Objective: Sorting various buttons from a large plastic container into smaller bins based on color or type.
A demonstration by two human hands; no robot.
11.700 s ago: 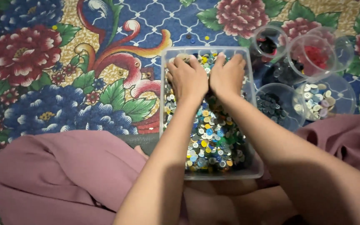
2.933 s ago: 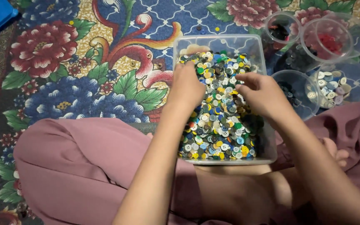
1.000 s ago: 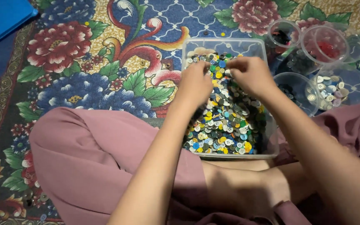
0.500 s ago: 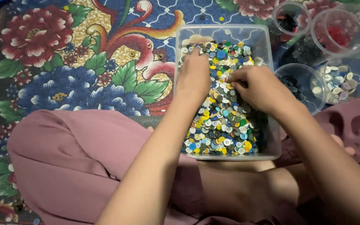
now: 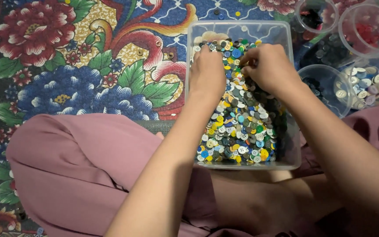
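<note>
Under both hands lies a clear tub [image 5: 286, 39] of mixed buttons [image 5: 240, 131]. The left hand [image 5: 207, 74] rests flat on them, fingers together; the right hand [image 5: 266, 68] curls, fingertips pinching buttons (which, I cannot tell). Right of it, small cups [image 5: 330, 83].

Hands shift toward the far end of the button tub

Against the clear plastic tub [image 5: 286, 39], both hands now sit in its far half: 11.7 s ago they lay flat, side by side, at the far wall; 2.9 s ago they were spread apart over the middle. The left hand [image 5: 207, 74] now presses palm-down on the mixed buttons [image 5: 242, 131] near the tub's far left corner, while the right hand [image 5: 268, 68], half a second ago lower toward the tub's middle, is now curled just beside it, fingertips pinching into the pile. The heap's near half lies uncovered.
</note>
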